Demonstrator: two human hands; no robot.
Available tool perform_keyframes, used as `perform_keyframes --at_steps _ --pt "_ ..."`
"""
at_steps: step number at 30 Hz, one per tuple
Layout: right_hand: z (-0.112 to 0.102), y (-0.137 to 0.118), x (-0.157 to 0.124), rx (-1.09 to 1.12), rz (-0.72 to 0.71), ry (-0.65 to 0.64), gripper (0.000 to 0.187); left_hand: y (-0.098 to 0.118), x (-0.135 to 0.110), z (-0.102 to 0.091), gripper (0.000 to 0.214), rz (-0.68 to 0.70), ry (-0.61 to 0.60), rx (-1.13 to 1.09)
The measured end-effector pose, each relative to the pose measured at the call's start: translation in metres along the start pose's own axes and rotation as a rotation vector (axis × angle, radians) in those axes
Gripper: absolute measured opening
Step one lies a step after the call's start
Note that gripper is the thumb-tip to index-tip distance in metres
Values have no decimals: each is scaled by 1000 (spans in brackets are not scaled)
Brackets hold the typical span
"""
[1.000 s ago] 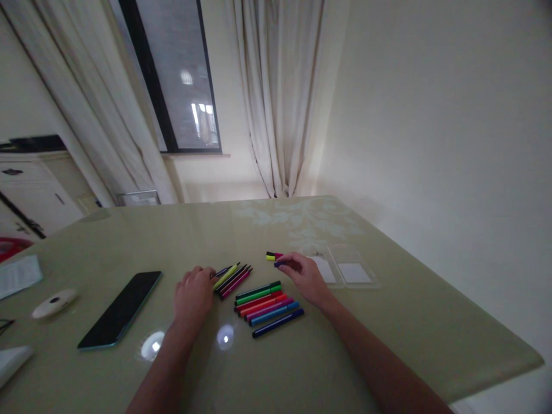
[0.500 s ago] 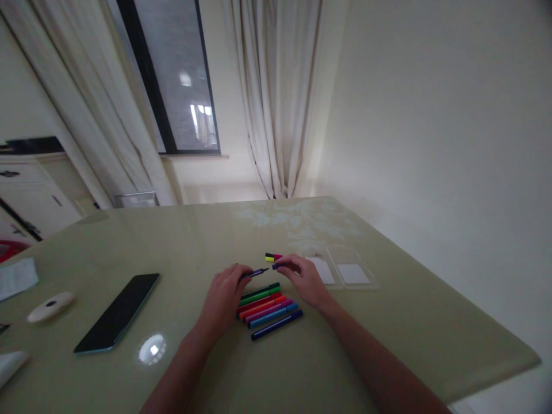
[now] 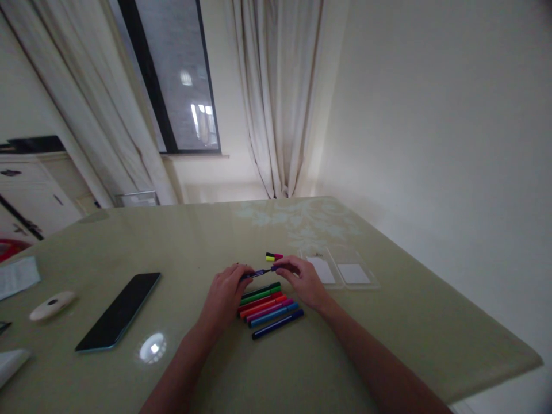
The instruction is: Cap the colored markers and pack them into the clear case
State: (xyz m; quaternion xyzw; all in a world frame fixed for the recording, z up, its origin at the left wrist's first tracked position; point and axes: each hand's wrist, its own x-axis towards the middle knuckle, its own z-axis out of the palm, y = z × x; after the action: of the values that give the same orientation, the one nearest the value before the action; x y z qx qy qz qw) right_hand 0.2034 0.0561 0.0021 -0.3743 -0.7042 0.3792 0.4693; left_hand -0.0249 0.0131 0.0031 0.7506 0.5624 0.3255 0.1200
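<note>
My left hand [image 3: 226,290] pinches the barrel of a dark purple marker [image 3: 257,273], its bare tip pointing right. Between the fingertips of my right hand [image 3: 302,277] is a small purple cap [image 3: 275,268], in line with that tip; whether they touch I cannot tell. Just below the hands, several capped markers lie side by side, among them a green marker [image 3: 259,295], an orange marker [image 3: 264,307] and a light blue marker [image 3: 273,315]. A dark blue marker [image 3: 278,325] lies nearest to me. Beyond my fingers are yellow and black marker ends [image 3: 270,256], partly hidden.
An open clear plastic case [image 3: 353,273] with white inserts lies right of my hands. On the left are a dark phone-like slab [image 3: 118,312], a white oval object [image 3: 52,306] and a paper [image 3: 19,279]. A wall borders the table [image 3: 194,236] on the right.
The purple marker's tip and the cap have come closer together, closing most of the gap between them. The markers on the table stay where they were.
</note>
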Motion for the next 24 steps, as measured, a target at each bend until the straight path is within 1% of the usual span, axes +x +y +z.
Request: perform_keyframes --at_steps 12,17,24 --pt "-1 -4 -1 3 4 -20 17 -1 1 0 18 -4 7 -4" --pt "0 -2 -1 -28 -10 -52 18 1 -1 6 16 35 25 -4" --pt "0 -2 -3 3 36 -69 20 11 -3 14 19 59 70 -134"
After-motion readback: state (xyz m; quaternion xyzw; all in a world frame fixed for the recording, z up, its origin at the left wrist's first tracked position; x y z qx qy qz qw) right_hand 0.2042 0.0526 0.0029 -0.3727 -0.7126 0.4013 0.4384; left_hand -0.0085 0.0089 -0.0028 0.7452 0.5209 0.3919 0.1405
